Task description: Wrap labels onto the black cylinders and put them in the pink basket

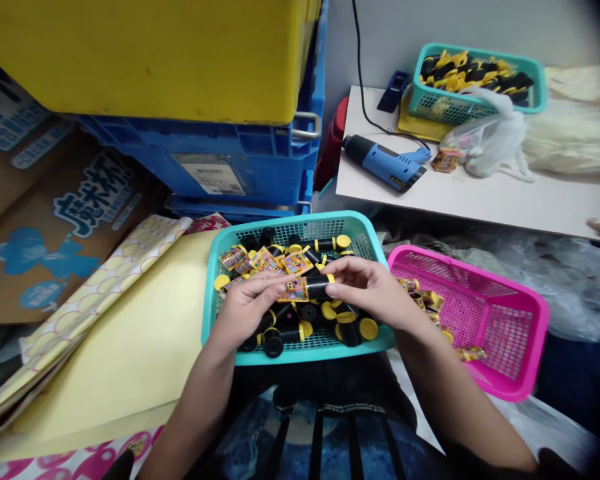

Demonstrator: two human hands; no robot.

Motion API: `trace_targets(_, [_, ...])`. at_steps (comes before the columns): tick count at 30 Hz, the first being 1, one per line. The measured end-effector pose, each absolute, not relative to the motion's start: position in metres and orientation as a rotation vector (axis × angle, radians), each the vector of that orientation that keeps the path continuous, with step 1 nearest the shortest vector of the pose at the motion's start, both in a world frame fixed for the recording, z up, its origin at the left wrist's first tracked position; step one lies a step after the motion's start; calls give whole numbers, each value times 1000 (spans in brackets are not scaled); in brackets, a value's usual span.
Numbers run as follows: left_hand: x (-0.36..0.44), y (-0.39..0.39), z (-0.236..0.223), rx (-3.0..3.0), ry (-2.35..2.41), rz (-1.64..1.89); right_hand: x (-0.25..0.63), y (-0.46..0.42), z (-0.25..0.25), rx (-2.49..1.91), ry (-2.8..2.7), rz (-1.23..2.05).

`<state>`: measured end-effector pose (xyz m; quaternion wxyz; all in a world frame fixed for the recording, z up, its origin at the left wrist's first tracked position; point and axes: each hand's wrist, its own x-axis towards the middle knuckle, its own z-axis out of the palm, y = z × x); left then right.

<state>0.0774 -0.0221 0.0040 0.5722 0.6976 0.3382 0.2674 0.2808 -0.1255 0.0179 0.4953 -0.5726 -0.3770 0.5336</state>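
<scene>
Over a teal basket (380,257), my left hand (245,307) pinches a yellow-orange printed sleeve (296,291). The sleeve meets one end of a small black tube with a yellow cap (319,287); how far it goes over the tube is hard to tell. At the tube's capped end are the fingers of my right hand (373,291), closed on it. Beneath both hands the basket holds many loose black tubes with yellow caps (350,330). Flat printed sleeves (265,261) lie on top of them, towards the back left.
To the right, a pink basket (523,333) contains sleeved tubes (433,300). A white table (460,197) bears a blue heat gun (387,163), a plastic bag (505,140) and another teal basket (539,87). Blue crates (260,170) and a cardboard box (80,233) stand left.
</scene>
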Motion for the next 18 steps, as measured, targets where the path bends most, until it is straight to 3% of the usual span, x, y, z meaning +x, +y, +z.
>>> trace_targets(6, [86,-33,11,1396,763,636,263,-127,11,-1359,-996,1076])
trace_targets(15, [95,-51,13,1184,713,708,245,-122,-1,-886,-605,1573])
trace_targets(18, [96,-52,11,1202,742,701,240,-120,-6,-853,-616,1538])
